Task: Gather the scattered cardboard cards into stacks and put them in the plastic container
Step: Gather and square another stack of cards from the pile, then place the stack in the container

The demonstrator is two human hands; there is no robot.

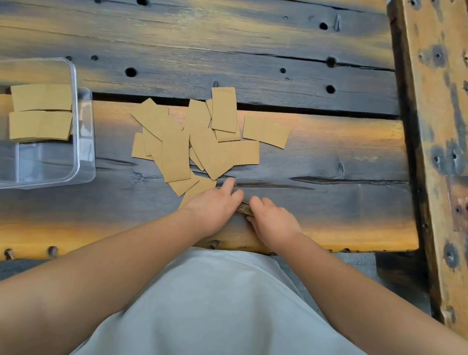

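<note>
Several tan cardboard cards (199,143) lie scattered and overlapping on the wooden table (326,167). One card (266,131) lies apart at the right of the pile. Near the table's front edge, both hands hold a small stack of cards (245,208) on its edge between them. My left hand (215,206) grips the stack's left side, its index finger stretched toward the pile. My right hand (272,222) grips the right side. A clear plastic container (85,148) stands at the left with two card stacks (40,113) inside, at its far end.
A dark gap runs between the table planks behind the pile. A worn wooden beam (440,137) runs along the right side. The container's near half holds no cards.
</note>
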